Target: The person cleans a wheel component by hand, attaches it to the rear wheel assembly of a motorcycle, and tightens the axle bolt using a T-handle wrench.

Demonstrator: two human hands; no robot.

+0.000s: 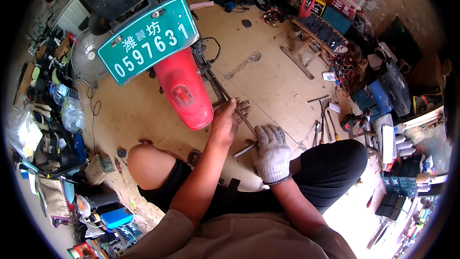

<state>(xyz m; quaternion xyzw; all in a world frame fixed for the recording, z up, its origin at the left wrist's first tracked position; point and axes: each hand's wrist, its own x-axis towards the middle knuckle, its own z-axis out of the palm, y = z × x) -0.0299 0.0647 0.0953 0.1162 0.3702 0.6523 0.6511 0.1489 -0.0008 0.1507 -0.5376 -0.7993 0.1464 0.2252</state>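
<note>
My bare left hand (224, 123) is wrapped around the long shaft of a T-handle wrench (246, 123). My right hand (272, 156), in a whitish knit glove, closes over the handle end; one crossbar stub sticks out to its left. The shaft slants up and left, toward dark metal parts beside a red rear mudguard (195, 107). What its far tip meets is hard to make out. Above the mudguard sits a green number plate (139, 53), bolted below the dark tail of a two-wheeled vehicle. My knees are spread on both sides.
Long-handled tools (327, 124) and a power drill (355, 121) lie on the floor at right. A wooden bench (306, 50) bears dark parts further back. A fan (90, 55) stands left of the plate. Boxes, bags and tangled wires crowd both sides.
</note>
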